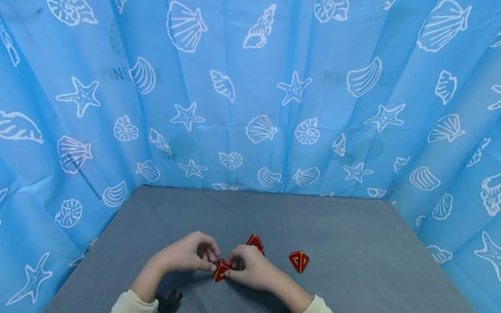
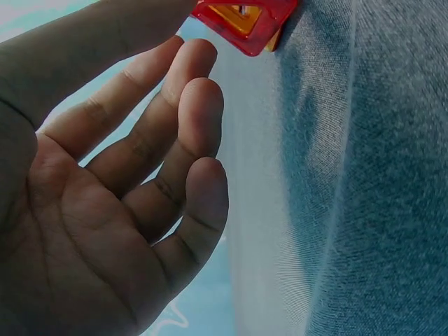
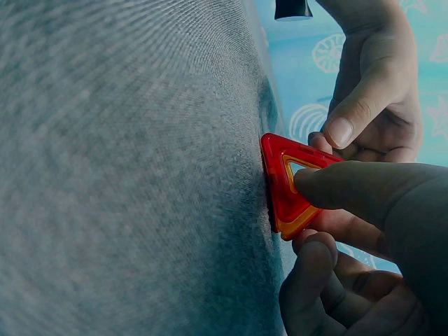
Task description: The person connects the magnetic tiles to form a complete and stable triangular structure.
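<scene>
I see grey cloth-covered table (image 1: 352,243) walled by blue seashell-print curtain (image 1: 250,108) at back and both sides; bare cloth wide to right and behind. Red triangular plastic tile with orange frame (image 1: 221,269) sits near front edge, centre, standing on cloth. My right hand (image 1: 250,269) pinches it, thumb across face, fingers curled beneath. My left hand (image 1: 192,254) meets it from left, thumb and forefinger at tile, other fingers loose. Two red pyramid pieces (image 1: 299,261) just beyond, apart.
</scene>
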`<move>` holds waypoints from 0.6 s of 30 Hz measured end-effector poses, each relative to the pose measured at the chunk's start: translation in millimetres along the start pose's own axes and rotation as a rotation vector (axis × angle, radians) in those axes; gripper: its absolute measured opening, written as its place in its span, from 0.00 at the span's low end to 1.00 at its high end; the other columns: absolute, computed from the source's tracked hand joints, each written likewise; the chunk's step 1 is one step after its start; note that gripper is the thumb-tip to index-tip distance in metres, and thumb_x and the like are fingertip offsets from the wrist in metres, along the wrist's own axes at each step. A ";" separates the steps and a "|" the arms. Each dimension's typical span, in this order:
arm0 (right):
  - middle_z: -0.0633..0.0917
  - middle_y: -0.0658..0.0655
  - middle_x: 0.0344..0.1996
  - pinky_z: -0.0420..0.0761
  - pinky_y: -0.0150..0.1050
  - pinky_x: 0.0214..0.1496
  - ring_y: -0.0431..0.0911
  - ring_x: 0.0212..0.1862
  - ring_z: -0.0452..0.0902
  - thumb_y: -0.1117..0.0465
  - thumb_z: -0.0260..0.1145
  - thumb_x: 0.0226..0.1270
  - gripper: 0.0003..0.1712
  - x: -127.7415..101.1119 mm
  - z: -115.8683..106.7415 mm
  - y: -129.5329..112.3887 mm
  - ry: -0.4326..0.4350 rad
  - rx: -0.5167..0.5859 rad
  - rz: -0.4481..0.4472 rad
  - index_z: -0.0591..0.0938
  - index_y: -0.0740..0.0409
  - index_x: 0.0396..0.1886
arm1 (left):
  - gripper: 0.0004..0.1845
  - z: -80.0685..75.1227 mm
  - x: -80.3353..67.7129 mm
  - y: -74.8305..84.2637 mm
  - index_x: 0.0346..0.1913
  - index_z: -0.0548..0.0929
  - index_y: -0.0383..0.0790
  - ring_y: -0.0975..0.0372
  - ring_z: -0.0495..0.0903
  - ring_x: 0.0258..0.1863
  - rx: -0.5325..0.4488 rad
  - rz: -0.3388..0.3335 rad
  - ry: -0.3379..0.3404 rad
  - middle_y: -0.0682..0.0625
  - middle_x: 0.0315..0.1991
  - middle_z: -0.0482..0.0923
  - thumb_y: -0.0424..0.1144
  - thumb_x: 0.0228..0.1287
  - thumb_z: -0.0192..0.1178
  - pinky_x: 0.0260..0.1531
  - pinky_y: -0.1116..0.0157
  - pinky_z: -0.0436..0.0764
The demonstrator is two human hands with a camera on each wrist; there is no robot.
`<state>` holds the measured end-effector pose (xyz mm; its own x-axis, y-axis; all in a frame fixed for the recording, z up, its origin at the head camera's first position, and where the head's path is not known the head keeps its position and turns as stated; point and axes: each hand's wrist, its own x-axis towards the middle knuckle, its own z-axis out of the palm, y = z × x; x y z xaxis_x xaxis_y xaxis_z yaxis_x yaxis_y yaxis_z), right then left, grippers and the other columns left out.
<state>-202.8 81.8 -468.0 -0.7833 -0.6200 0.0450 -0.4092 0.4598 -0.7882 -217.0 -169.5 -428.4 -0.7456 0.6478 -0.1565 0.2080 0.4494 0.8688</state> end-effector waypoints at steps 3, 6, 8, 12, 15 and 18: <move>0.81 0.43 0.30 0.76 0.29 0.33 0.32 0.30 0.75 0.58 0.77 0.68 0.05 -0.2 -0.2 -0.9 0.000 -0.002 0.000 0.88 0.51 0.37 | 0.08 0.4 -0.3 1.4 0.44 0.88 0.36 0.55 0.83 0.37 0.007 0.004 -0.003 0.46 0.37 0.85 0.30 0.64 0.74 0.36 0.64 0.82; 0.81 0.43 0.30 0.76 0.29 0.33 0.33 0.31 0.75 0.57 0.77 0.68 0.05 -0.6 -0.2 -1.6 -0.003 0.006 0.001 0.88 0.51 0.36 | 0.08 0.8 -0.6 0.1 0.45 0.88 0.37 0.55 0.83 0.37 0.011 0.004 -0.006 0.47 0.37 0.85 0.31 0.65 0.74 0.36 0.64 0.82; 0.82 0.44 0.31 0.77 0.29 0.34 0.34 0.31 0.76 0.58 0.77 0.68 0.04 -1.0 -1.0 -2.8 -0.004 0.013 -0.005 0.88 0.51 0.37 | 0.07 0.7 -0.9 -0.8 0.45 0.88 0.37 0.56 0.83 0.37 0.023 0.012 -0.005 0.48 0.37 0.85 0.32 0.66 0.73 0.36 0.64 0.82; 0.83 0.45 0.31 0.77 0.29 0.34 0.34 0.30 0.77 0.57 0.76 0.70 0.05 -2.4 -7.5 -7.3 -0.006 0.028 -0.024 0.89 0.52 0.38 | 0.07 -1.1 -1.9 0.6 0.46 0.88 0.37 0.59 0.84 0.36 0.074 0.042 0.024 0.50 0.37 0.85 0.36 0.70 0.70 0.37 0.63 0.83; 0.83 0.45 0.32 0.77 0.30 0.32 0.34 0.28 0.76 0.58 0.74 0.72 0.05 -4.0 -15.6 -10.7 -0.008 0.041 -0.038 0.89 0.55 0.40 | 0.09 -2.3 -2.4 3.6 0.46 0.88 0.37 0.61 0.84 0.36 0.114 0.051 0.069 0.51 0.38 0.85 0.40 0.72 0.69 0.37 0.63 0.83; 0.85 0.46 0.34 0.79 0.30 0.33 0.34 0.29 0.78 0.59 0.72 0.74 0.06 -6.5 -24.3 -13.3 -0.021 0.048 -0.063 0.89 0.58 0.43 | 0.10 -2.2 -2.3 6.8 0.47 0.88 0.38 0.62 0.83 0.36 0.150 0.050 0.115 0.52 0.38 0.85 0.42 0.73 0.69 0.37 0.64 0.83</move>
<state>-203.7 95.1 -442.9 -0.7466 -0.6602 0.0824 -0.4338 0.3891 -0.8126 -215.3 -169.3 -421.1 -0.7975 0.6010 -0.0524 0.3326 0.5105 0.7929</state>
